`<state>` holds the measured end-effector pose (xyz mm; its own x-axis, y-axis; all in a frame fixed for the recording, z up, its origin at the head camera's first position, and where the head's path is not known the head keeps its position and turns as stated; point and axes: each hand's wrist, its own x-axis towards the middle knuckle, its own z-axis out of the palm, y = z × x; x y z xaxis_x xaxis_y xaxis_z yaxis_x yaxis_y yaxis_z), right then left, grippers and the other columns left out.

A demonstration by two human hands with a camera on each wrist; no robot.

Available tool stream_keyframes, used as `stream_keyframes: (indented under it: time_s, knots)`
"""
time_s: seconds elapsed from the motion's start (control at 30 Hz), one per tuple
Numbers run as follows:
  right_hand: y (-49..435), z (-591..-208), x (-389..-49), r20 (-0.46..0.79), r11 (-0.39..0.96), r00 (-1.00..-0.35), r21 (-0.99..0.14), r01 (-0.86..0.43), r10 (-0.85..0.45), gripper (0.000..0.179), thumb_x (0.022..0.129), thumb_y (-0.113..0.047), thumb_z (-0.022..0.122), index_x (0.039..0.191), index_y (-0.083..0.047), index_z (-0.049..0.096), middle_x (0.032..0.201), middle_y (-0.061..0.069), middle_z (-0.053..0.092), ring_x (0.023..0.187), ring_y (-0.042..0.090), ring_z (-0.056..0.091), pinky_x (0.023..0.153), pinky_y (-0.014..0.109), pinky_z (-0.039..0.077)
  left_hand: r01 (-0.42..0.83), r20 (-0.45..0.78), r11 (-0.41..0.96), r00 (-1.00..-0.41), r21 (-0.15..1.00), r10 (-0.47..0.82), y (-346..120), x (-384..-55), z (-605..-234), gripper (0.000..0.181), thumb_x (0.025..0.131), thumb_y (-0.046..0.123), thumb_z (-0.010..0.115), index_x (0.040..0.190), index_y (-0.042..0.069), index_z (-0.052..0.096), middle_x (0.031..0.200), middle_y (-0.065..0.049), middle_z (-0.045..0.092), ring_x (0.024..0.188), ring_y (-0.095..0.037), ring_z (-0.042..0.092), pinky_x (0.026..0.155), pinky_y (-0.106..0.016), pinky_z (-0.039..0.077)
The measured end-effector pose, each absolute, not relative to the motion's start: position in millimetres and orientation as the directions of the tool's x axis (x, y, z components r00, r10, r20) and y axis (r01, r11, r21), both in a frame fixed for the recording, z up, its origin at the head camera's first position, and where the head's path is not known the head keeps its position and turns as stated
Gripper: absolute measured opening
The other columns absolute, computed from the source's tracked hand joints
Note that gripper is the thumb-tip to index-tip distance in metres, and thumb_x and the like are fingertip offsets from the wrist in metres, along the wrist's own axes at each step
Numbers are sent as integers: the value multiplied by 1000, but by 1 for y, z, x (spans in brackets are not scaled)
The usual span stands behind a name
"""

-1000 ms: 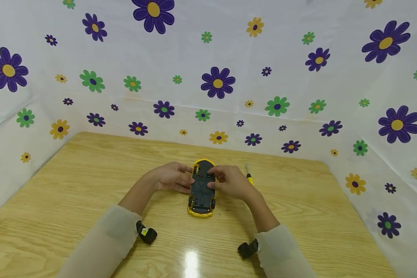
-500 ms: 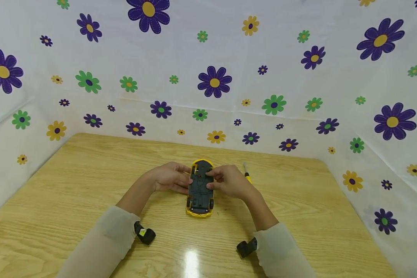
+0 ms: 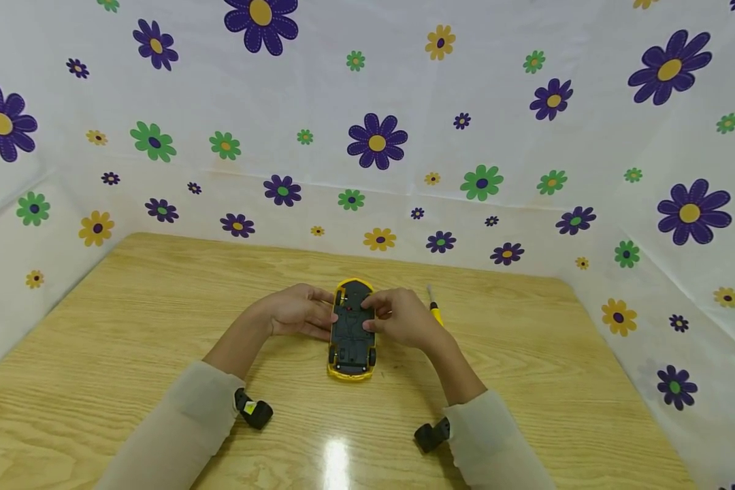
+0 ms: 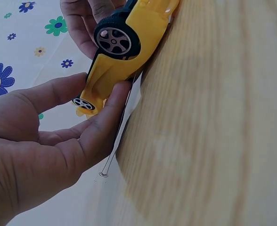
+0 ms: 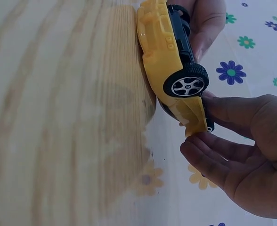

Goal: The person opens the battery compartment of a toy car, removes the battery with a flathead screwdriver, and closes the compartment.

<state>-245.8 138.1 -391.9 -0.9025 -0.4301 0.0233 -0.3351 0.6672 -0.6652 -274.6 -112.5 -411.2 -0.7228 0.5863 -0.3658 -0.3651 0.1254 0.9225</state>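
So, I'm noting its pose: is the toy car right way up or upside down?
Upside down: the head view shows the black underside of the toy car facing up.

You are getting no readable words, brands or numbers in any of the three views. On the small black plastic camera [image 3: 258, 415] at your left pale beige sleeve [image 3: 177, 418], a small yellow and white sticker [image 3: 250, 407] is facing the head camera, but whatever it is bearing is too small for you to make out. The yellow plastic toy car with a black moulded underside [image 3: 352, 333] is showing you raised lines and shapes in the head view; whether any are forming letters, you cannot tell. In the right wrist view, its silver spoked wheel hub [image 5: 188, 86] is presenting a tiny, unreadable centre mark.
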Motion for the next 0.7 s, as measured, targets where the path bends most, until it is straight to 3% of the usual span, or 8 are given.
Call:
stream_keyframes:
  time_s: [0.7]
  knots:
    - [136, -399, -245, -37, 568, -930, -800, -192, -366, 22, 90, -4, 79, 109, -10, 71, 111, 6, 70, 104, 25, 68, 80, 35, 61, -363, -364, 130, -712, 923, 601, -112, -275, -413, 71, 102, -2, 58, 158, -10, 15, 151, -36, 39, 127, -45, 57, 102, -50, 55]
